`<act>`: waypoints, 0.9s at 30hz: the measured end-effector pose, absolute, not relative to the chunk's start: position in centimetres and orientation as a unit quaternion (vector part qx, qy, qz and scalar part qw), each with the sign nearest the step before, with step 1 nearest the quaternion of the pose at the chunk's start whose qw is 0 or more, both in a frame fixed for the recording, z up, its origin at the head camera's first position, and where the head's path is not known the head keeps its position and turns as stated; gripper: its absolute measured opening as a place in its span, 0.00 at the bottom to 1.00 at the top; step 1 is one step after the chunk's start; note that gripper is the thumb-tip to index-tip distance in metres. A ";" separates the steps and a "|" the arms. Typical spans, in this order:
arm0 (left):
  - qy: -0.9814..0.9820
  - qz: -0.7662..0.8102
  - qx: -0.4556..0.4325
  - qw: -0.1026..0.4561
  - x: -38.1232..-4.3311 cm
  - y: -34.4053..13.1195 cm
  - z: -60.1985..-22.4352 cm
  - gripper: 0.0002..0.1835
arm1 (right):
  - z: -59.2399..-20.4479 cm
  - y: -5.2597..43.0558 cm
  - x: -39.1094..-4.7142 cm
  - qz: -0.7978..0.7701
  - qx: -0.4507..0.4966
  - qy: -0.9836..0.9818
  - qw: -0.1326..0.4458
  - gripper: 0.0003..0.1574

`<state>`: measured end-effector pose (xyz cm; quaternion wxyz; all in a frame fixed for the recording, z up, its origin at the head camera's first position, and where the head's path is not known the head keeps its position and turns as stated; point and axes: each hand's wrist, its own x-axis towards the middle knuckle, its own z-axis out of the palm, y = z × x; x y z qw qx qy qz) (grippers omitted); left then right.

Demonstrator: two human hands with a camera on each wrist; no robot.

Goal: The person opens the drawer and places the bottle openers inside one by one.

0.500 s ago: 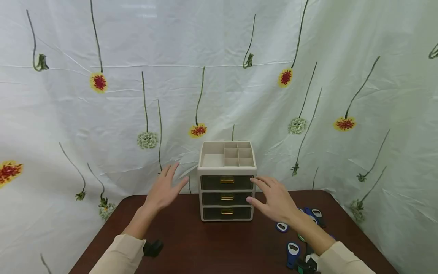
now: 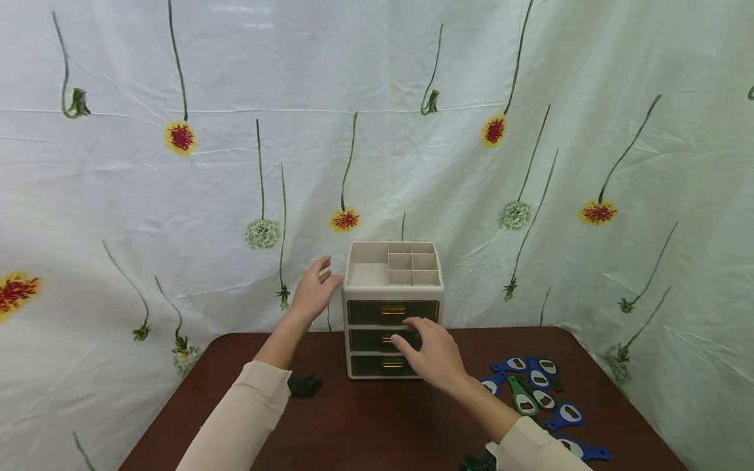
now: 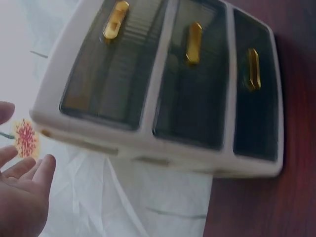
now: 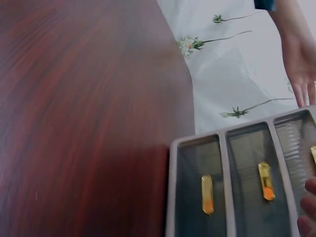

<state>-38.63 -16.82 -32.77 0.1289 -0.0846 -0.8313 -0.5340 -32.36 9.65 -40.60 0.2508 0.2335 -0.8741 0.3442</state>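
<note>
A cream desktop drawer organizer (image 2: pixel 393 296) stands on the table. Its three dark drawers with gold handles are all closed, and its top is divided into open compartments. My left hand (image 2: pixel 316 291) is raised beside its upper left side, fingers slightly bent and holding nothing. In the left wrist view, that hand (image 3: pixel 24 197) appears next to the organizer's top corner, with a gap between them. My right hand (image 2: pixel 436 356) hovers before the drawer fronts, thumb and fingers apart, partly covering the middle and bottom drawers. Its fingers (image 4: pixel 308 207) show near the top drawer's handle in the right wrist view.
On the right of the dark red-brown table (image 2: pixel 353 425) lie several bottle openers, including a green one (image 2: pixel 521 396) and a blue one (image 2: pixel 567 415). Behind the table hangs a white flower-print cloth (image 2: pixel 389 163).
My left hand has moved right and up, to the organizer's upper side. My right hand has shifted left across the drawer fronts, uncovering more bottle openers.
</note>
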 end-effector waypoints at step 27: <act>-0.749 -0.647 -0.096 0.103 -40.1 -14.5 -33.9 0.31 | -41.3 4.2 -35.6 0.606 0.010 -0.755 0.251 0.19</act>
